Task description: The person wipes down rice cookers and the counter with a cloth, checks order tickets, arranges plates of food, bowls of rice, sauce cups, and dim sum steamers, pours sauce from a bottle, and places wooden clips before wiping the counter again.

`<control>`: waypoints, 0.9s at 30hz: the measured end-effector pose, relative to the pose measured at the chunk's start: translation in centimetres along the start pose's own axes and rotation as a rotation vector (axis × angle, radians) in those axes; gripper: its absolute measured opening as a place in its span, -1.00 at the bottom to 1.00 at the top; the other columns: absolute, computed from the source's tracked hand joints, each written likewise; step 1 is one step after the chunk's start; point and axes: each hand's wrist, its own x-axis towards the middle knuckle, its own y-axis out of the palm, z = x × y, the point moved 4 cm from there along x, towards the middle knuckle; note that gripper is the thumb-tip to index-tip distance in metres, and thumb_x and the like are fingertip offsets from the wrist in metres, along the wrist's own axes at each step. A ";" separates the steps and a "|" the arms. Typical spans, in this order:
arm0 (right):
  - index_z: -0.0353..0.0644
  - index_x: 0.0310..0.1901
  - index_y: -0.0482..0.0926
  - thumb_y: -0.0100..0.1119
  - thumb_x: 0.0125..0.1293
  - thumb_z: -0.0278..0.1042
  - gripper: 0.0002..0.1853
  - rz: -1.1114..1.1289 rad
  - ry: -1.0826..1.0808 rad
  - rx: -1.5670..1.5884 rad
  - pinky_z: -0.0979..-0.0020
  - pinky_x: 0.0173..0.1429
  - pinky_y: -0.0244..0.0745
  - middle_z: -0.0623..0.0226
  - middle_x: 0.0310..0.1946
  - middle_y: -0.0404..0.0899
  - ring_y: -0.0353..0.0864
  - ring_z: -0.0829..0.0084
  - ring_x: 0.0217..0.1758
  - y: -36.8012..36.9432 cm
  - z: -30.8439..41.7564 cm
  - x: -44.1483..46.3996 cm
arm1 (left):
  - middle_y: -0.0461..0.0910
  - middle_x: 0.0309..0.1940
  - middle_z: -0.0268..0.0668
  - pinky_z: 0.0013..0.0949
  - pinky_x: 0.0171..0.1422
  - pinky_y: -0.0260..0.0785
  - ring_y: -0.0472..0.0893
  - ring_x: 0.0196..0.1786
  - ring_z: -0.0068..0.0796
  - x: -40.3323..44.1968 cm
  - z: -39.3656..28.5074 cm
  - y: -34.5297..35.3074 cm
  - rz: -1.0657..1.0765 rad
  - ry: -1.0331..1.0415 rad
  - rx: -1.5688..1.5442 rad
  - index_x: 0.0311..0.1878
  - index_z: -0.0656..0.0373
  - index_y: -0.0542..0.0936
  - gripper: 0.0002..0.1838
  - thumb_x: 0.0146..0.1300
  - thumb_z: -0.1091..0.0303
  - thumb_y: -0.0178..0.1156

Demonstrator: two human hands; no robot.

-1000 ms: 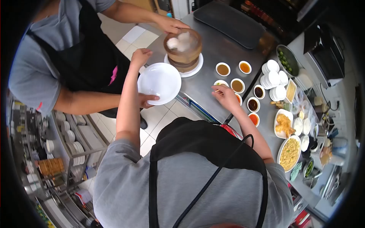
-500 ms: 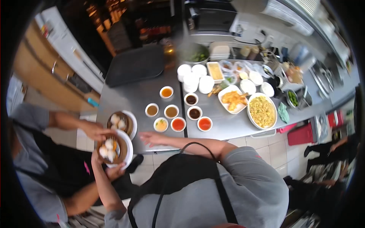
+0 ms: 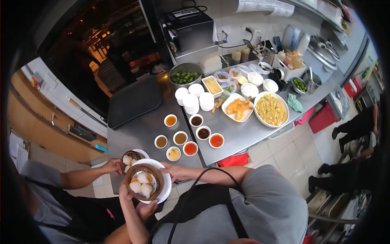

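A round bamboo steamer (image 3: 131,174) with several white dumplings (image 3: 143,188) sits on a white plate (image 3: 165,188) near the counter's front edge. My left hand (image 3: 125,192) grips the steamer at its lower left side. On the plate's right rim my right hand (image 3: 174,171) is closed, its fingertips partly hidden. A co-worker's hand (image 3: 147,209) is under the plate's near side. The co-worker's other hand (image 3: 112,166) touches a second steamer (image 3: 129,153) of dumplings, on another white plate (image 3: 141,153) just behind the first.
Small sauce cups (image 3: 180,138) stand on the steel counter (image 3: 138,136). Farther back are a black tray (image 3: 136,101), stacked white dishes (image 3: 191,101) and a pot of green fruit (image 3: 185,75). Fried food (image 3: 239,107) and a noodle bowl (image 3: 271,110) are to the right. People stand far right.
The view has swung toward the counter. The first steamer now rests on the plate and both have moved toward the counter. My right hand has left the cups and taken hold of the plate's rim.
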 end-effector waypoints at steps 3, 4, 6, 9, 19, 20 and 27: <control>0.00 0.21 0.07 -0.24 0.33 -0.19 -0.57 -0.169 -0.086 -0.035 0.40 -0.36 0.59 0.23 -0.07 0.38 0.55 0.41 -0.20 -1.8 2.7 -3.0 | 0.46 -0.09 -0.14 -0.28 0.00 0.39 0.50 -0.09 -0.31 0.8 0.8 3.4 0.151 -0.047 -0.114 -0.01 0.27 0.39 -0.65 0.20 0.25 -0.03; -0.01 0.21 0.08 -0.24 0.33 -0.21 -0.58 -0.208 -0.102 -0.019 0.41 -0.38 0.59 0.24 -0.10 0.40 0.55 0.42 -0.23 -2.8 3.0 -3.9 | 0.46 -0.08 -0.14 -0.25 0.02 0.38 0.49 -0.07 -0.30 1.1 1.4 5.1 0.165 -0.116 -0.140 -0.01 0.26 0.38 -0.63 0.20 0.22 -0.02; 0.00 0.21 0.08 -0.24 0.33 -0.25 -0.58 -0.283 -0.140 -0.035 0.45 -0.41 0.58 0.27 -0.13 0.42 0.56 0.46 -0.25 -4.2 4.0 -6.4 | 0.45 -0.05 -0.14 -0.20 0.06 0.35 0.47 -0.02 -0.27 1.8 2.9 8.0 0.219 -0.187 -0.185 0.01 0.25 0.37 -0.61 0.20 0.18 -0.02; 0.00 0.22 0.08 -0.21 0.32 -0.23 -0.56 -0.386 -0.212 -0.107 0.54 -0.46 0.53 0.33 -0.16 0.42 0.53 0.56 -0.27 -6.9 4.2 -10.4 | 0.40 0.01 -0.11 -0.13 0.14 0.28 0.42 0.04 -0.20 2.5 5.6 12.7 0.304 -0.188 -0.292 0.05 0.24 0.34 -0.58 0.23 0.16 -0.11; -0.13 0.10 0.28 -0.04 0.22 0.02 -0.49 -0.610 -0.180 -0.103 0.43 -0.14 0.45 0.22 -0.08 0.43 0.52 0.41 -0.16 -15.0 1.6 -32.3 | 0.31 0.10 -0.11 -0.11 0.23 0.17 0.33 0.14 -0.18 -1.6 15.6 30.3 0.273 -0.318 -0.208 0.12 0.22 0.28 -0.57 0.29 0.17 -0.25; -0.18 0.01 0.36 0.02 0.20 -0.10 -0.58 -0.703 -0.200 -0.132 0.45 -0.16 0.46 0.24 -0.16 0.47 0.52 0.46 -0.21 -16.5 0.5 -35.0 | 0.31 0.10 -0.11 -0.11 0.23 0.17 0.33 0.14 -0.18 -2.1 16.7 31.7 0.283 -0.339 -0.173 0.12 0.22 0.28 -0.57 0.29 0.17 -0.25; -0.25 -0.49 0.56 0.13 0.10 -0.34 -0.85 -1.392 -0.290 -0.152 0.52 -0.57 0.33 0.37 -0.68 0.49 0.41 0.58 -0.67 -32.4 -8.6 -52.1 | 0.28 0.13 -0.13 -0.06 0.23 0.16 0.30 0.15 -0.15 -1.9 24.0 39.6 0.425 -0.343 -0.170 0.16 0.18 0.24 -0.56 0.27 0.18 -0.26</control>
